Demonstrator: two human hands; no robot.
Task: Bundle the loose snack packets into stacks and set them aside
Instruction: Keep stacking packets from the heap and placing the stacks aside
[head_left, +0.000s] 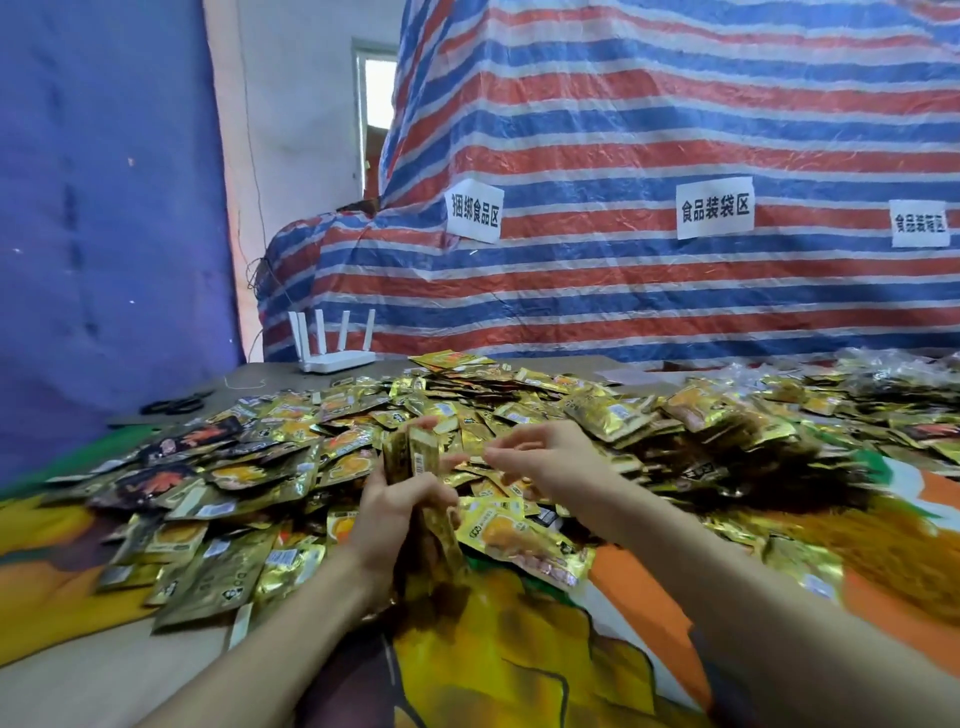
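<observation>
My left hand grips a stack of packets at the near edge of the pile, with fingers and thumb curled round its middle. My right hand hovers just beside the stack, over the pile's near slope. Its fingers are loosely bent toward the thumb, but the blur keeps me from telling whether they pinch anything.

The stack stands almost on end. Its long axis runs up and down with a slight lean. The top end rises above my fingers toward the pile's crest, and the bottom end points down at the cloth on the surface just clear of the pile.

I judge these packets light and thin. The foil looks slick, so their faces should slide on one another, and the stack would fan or shoot apart if I squeeze unevenly. The sealed rims look crinkly and a little stiff, the middles softer. The best hold is probably across the middle, pressing the flat faces together from both sides. Holding by the ends would let single packets slip out.
</observation>
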